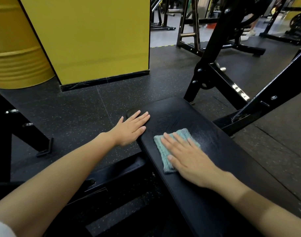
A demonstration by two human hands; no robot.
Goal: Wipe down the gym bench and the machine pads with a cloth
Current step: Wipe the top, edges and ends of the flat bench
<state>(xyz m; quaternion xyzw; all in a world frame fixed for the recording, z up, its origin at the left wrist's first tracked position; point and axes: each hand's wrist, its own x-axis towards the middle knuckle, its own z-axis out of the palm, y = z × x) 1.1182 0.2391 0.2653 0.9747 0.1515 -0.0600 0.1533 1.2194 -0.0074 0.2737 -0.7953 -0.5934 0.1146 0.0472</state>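
**Two flat hands on the bench**

Right hand [189, 158] lies flat, fingers slightly spread, pressing the teal cloth [170, 151] onto the black bench pad [214, 151]; the cloth pokes out past the fingertips. Left hand [131, 130] rests on the pad's left edge, fingers straight and together. Yellow wall [88, 36] behind.

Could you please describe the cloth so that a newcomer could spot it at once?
Find the long black bench pad beside the yellow wall. On it, under the flat right hand, lies the cloth. It is the only teal, ribbed fabric among black surfaces.
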